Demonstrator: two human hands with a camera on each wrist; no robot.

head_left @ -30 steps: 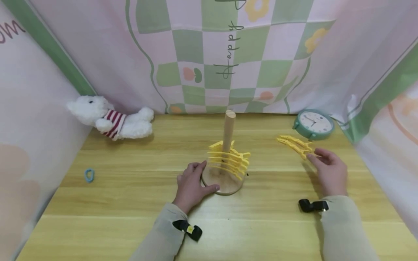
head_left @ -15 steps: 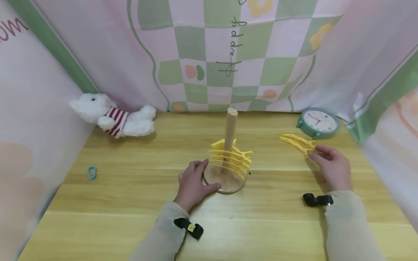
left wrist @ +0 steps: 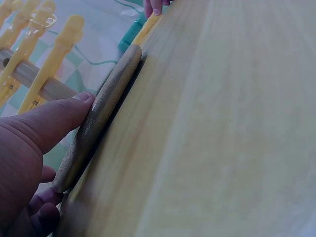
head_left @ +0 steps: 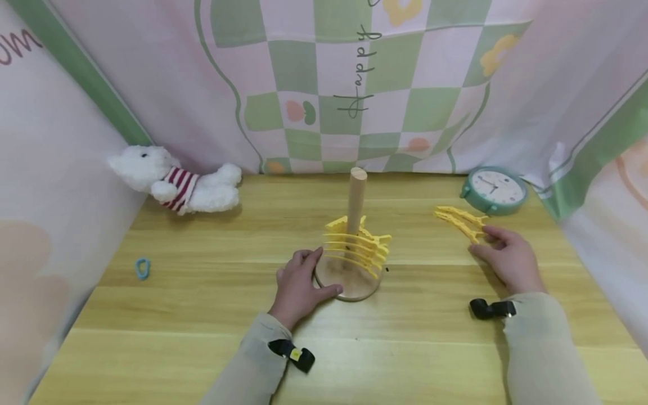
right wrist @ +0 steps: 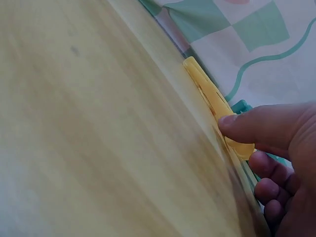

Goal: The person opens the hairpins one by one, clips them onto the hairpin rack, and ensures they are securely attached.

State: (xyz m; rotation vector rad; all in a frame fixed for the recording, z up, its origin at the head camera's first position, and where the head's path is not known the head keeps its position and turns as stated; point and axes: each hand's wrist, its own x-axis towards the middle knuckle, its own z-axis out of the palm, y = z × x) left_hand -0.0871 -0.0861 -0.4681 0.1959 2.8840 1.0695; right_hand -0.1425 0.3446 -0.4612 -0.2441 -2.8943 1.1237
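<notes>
A wooden stand has an upright dowel (head_left: 356,197) on a round base (head_left: 349,287). Several yellow alligator hair clips (head_left: 361,247) hang stacked around its lower part. My left hand (head_left: 300,289) holds the left side of the base, thumb over the top and fingers round the edge; the left wrist view shows this grip on the base (left wrist: 111,101). To the right, two more yellow hair clips (head_left: 458,222) lie side by side on the table. My right hand (head_left: 511,259) has thumb and forefinger at their near ends. In the right wrist view the thumb crosses a yellow hair clip (right wrist: 207,89).
A teal alarm clock (head_left: 493,191) lies just behind the loose clips. A white plush toy (head_left: 177,183) in a striped shirt lies at the back left, and a small blue ring-shaped piece (head_left: 143,268) is on the left. A patterned curtain (head_left: 339,84) closes off the back.
My right thumb and forefinger have spread a little at the near ends of the two loose clips. The left hand stays on the base. The head view has shifted slightly.
</notes>
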